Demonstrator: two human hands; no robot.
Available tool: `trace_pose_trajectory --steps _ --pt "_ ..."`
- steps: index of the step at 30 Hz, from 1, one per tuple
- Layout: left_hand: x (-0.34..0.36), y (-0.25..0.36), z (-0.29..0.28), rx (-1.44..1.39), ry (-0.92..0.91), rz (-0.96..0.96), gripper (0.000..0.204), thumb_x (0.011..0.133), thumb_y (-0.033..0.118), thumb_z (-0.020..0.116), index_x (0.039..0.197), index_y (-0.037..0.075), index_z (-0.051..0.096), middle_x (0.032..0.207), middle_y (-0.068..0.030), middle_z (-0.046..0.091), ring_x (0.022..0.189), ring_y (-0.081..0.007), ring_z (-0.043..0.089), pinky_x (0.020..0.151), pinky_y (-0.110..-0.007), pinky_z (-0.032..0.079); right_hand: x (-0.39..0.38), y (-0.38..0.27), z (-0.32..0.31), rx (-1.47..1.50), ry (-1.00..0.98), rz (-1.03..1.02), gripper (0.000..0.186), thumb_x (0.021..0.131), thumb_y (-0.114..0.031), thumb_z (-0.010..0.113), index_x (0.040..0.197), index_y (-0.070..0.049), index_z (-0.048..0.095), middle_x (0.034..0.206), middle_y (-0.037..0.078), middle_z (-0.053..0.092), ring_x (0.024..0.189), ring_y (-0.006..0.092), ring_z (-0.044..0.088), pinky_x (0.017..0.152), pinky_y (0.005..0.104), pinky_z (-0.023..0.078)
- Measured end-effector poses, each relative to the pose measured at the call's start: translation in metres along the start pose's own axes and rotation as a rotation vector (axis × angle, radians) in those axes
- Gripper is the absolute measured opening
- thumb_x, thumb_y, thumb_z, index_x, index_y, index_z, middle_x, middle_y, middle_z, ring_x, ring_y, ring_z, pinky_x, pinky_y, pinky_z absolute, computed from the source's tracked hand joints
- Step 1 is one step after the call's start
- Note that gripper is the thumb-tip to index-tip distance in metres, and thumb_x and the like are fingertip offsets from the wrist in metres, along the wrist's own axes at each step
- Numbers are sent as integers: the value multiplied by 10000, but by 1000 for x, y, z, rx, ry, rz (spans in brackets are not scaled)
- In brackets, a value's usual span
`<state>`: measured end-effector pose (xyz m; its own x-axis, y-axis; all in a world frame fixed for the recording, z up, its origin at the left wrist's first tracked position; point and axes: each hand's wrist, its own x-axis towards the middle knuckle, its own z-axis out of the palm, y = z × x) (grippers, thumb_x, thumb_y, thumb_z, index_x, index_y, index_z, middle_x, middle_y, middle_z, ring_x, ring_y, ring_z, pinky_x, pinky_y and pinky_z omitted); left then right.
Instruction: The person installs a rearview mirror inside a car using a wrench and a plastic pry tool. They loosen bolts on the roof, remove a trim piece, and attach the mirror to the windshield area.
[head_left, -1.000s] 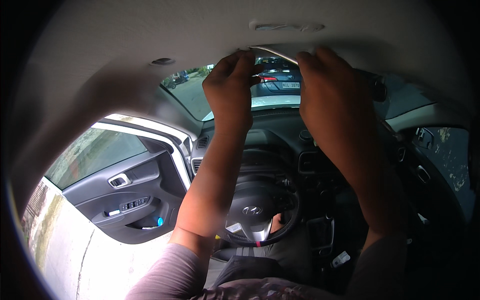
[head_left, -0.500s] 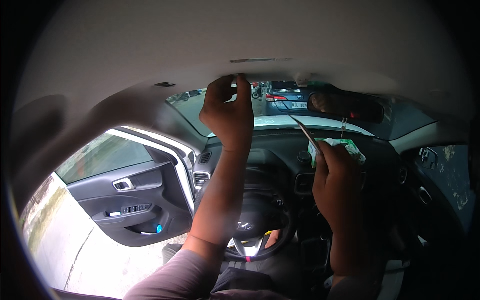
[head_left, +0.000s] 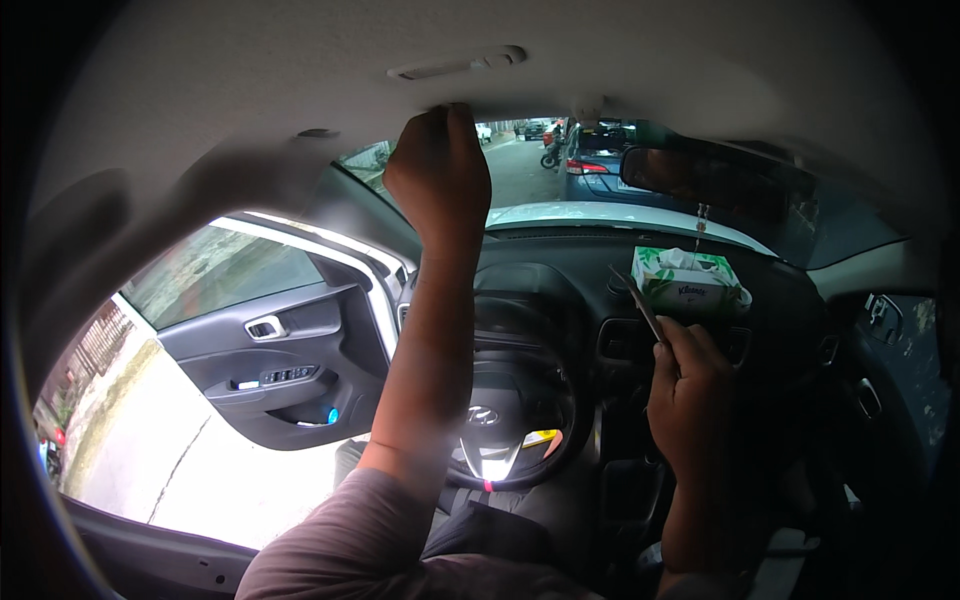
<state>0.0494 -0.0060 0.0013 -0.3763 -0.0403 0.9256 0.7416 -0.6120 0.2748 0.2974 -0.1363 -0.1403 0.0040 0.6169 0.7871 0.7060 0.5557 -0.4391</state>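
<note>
My left hand [head_left: 440,180] reaches up to the front edge of the light headliner [head_left: 250,90], above the windshield. Its fingers are closed against that edge, and what they pinch, if anything, is hidden. Just above the fingers, an oblong light-coloured fitting [head_left: 457,63] is set in the headliner. Lower down, my right hand [head_left: 693,395] grips a thin, pointed metal tool [head_left: 640,305], its tip up and to the left. The tool's exact kind is unclear.
A green and white tissue box [head_left: 690,285] sits on the dashboard below the rear-view mirror [head_left: 715,178]. The steering wheel [head_left: 485,415] is beneath my left forearm. At left, the car door [head_left: 290,370] stands open. A small clip [head_left: 590,108] hangs from the headliner.
The view has shifted, showing more of the ceiling fitting and tissue box. My right hand, with the tool, sits lower and farther from the windshield. My left hand remains at the headliner edge.
</note>
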Motion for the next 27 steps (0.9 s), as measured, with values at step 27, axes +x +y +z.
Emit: trace_pose_trajectory --steps 27 --pt "-13 -11 -12 -146 104 -70 268 895 180 823 1112 30 778 895 -108 802 815 -202 789 795 -313 594 4 -43 41 77 -145 -21 191 954 -24 650 1126 12 725 919 166 697 832 357 716 738 442 556"
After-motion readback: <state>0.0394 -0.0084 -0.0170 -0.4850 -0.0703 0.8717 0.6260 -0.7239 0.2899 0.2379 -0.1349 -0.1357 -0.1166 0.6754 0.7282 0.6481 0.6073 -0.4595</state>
